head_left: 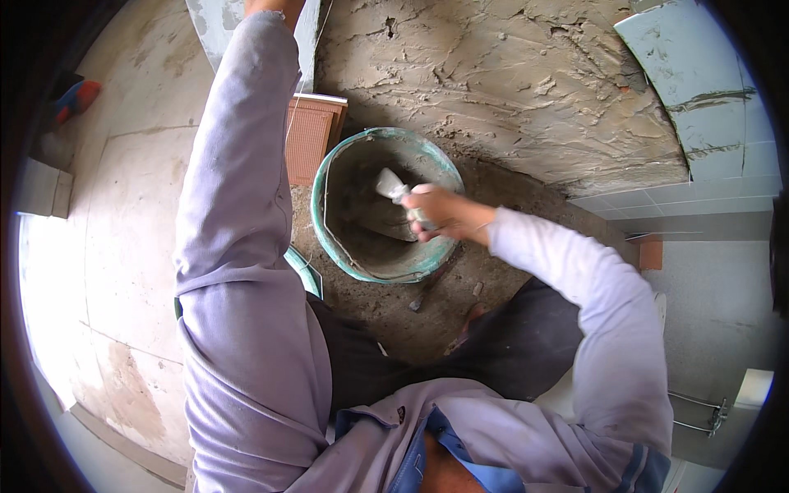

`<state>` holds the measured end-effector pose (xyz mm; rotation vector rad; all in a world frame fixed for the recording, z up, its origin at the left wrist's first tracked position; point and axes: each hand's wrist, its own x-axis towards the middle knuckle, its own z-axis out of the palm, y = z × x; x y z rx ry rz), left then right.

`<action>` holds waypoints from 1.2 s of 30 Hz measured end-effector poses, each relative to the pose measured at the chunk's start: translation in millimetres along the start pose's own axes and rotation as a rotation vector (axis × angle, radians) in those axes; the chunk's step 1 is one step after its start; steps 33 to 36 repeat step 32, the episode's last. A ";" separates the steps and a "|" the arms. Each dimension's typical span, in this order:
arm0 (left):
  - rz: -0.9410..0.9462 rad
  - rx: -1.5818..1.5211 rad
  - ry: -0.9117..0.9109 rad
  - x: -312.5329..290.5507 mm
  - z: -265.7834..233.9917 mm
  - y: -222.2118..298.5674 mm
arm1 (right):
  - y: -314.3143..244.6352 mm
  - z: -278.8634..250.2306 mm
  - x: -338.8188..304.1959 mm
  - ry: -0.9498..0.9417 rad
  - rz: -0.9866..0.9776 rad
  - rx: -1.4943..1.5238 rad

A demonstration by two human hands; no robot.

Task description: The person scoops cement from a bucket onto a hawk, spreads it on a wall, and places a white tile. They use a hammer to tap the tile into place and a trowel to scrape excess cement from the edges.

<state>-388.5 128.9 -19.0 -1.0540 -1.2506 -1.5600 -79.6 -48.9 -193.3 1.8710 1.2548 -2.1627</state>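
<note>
My right hand (pixel 440 212) is closed around the handle of a small trowel (pixel 390 182). Its pale, flared blade points up and left over the inside of a round green bucket (pixel 323 222). Grey mortar coats the bucket's inner wall, and wet-looking mortar (pixel 362 226) lies at the bottom. My left arm stretches far forward, and only the wrist and a bit of my left hand (pixel 278 6) show at the top edge. Those fingers are out of sight beside a pale tile-like panel (pixel 308 41), so what they touch is hidden.
A mortar-covered wall (pixel 493 82) rises ahead, with pale tiles (pixel 699 74) to its right. Reddish-brown ridged tiles (pixel 312 140) stand beside the bucket. Another green rim (pixel 306 271) shows by my left sleeve. Crumbs of debris (pixel 415 304) lie on the floor between my feet.
</note>
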 end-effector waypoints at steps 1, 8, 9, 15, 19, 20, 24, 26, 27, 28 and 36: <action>-0.022 -0.018 0.003 -3.3 4.8 3.2 | 14.6 5.0 16.7 -0.083 0.020 0.172; -0.125 -0.156 -0.107 -13.7 -7.8 3.3 | 13.7 13.4 63.6 -0.203 -0.109 0.547; -0.098 -0.190 -0.100 -13.8 -7.6 1.2 | 4.4 19.6 50.0 -0.141 -0.153 0.451; -0.123 -0.180 -0.142 -11.5 -8.8 10.2 | 12.0 4.3 20.0 -0.189 -0.196 0.432; -0.128 -0.185 -0.143 -9.6 -9.0 6.3 | 22.7 -28.4 -6.2 -0.414 -0.299 0.449; -0.126 -0.188 -0.131 -8.5 -10.1 4.5 | 20.3 -37.8 -22.9 -0.431 -0.296 0.446; 0.115 -0.237 0.002 8.3 -25.6 37.8 | 2.6 -78.5 -125.4 -0.481 -0.385 0.507; 0.192 -0.199 0.047 12.0 -26.2 44.8 | -15.1 -94.6 -181.7 -0.429 -0.528 0.504; 0.227 -0.116 0.039 21.2 -32.4 45.5 | -21.9 -97.4 -208.9 -0.322 -0.601 0.527; 0.264 -0.027 0.036 29.9 -36.7 44.2 | -30.6 -99.9 -232.5 -0.218 -0.675 0.545; 0.223 -0.283 0.080 44.2 -44.9 71.1 | -55.8 -127.5 -284.9 -0.071 -1.059 0.387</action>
